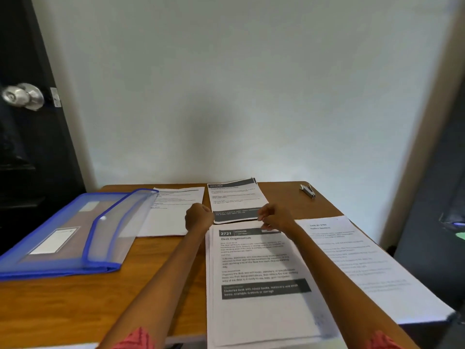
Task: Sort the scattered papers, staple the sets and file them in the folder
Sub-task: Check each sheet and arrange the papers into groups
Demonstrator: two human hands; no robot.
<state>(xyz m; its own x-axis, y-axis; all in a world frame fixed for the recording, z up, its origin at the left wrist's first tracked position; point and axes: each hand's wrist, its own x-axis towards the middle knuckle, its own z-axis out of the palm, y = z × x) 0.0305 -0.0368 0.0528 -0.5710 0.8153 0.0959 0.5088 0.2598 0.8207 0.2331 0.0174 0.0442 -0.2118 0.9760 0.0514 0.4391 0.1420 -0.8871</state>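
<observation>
Left hand [198, 216]: we curl it tight, holding nothing.
Right hand [273, 217]: we pinch the kitchen paper [234, 200].
Folder [73, 233]: at 9 o'clock.
Stapler [308, 191]: at 2 o'clock.

You have a translucent folder [60, 233] edged in blue, white papers [261, 270] with black print and dark grey bands, an orange-brown bench [100, 303], and red patterned sleeves [137, 340].

We note wooden table [75, 306]: blue folder [63, 238] left, four paper sets [261, 273] centre and right, stapler [308, 191] far right corner.
</observation>
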